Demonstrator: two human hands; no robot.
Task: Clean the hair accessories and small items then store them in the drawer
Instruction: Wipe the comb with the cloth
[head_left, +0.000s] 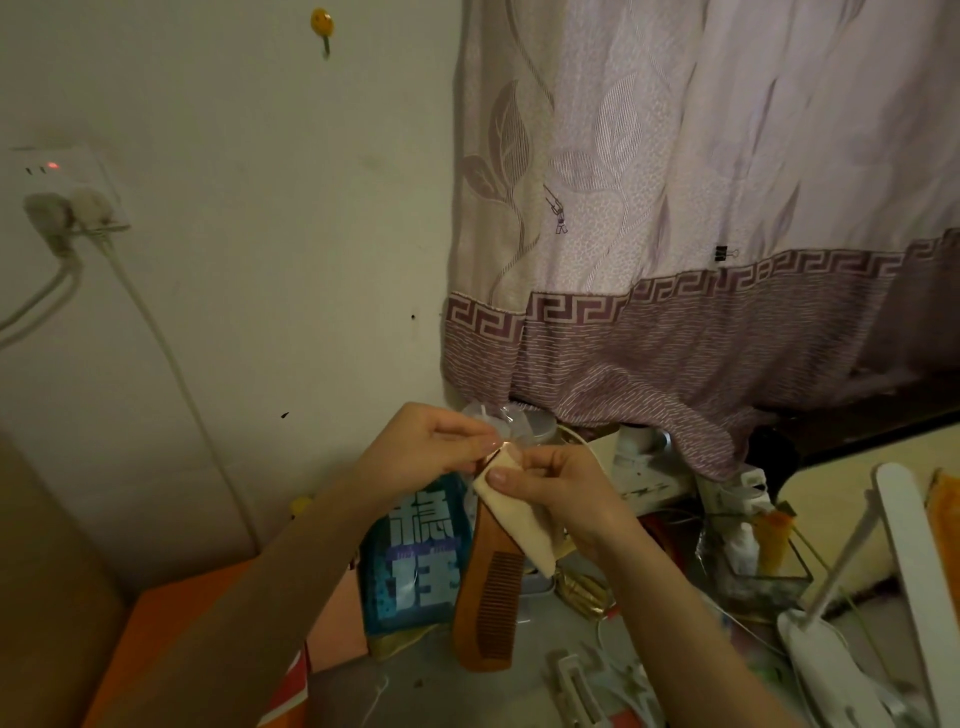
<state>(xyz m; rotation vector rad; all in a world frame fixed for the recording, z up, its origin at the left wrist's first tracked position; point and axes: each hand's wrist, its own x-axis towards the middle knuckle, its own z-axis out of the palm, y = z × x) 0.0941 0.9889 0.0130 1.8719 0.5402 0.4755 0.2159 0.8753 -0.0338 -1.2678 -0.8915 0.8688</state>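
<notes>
A brown wooden comb (488, 603) hangs upright above the cluttered desk, teeth facing right. My left hand (431, 441) pinches its top end between thumb and fingers. My right hand (561, 488) presses a cream cloth (524, 525) against the comb's upper part, just below the left fingertips. The cloth drapes down to the right and covers the comb's upper spine. A white hair clip (576, 686) lies on the desk near the bottom edge, below the comb.
A blue printed packet (410, 566) stands just left of the comb, beside an orange box (171, 623). A glass container (753, 566) and a white desk lamp (904, 561) sit on the right. A curtain (675, 260) hangs behind. Cables drop from a wall socket (67, 202).
</notes>
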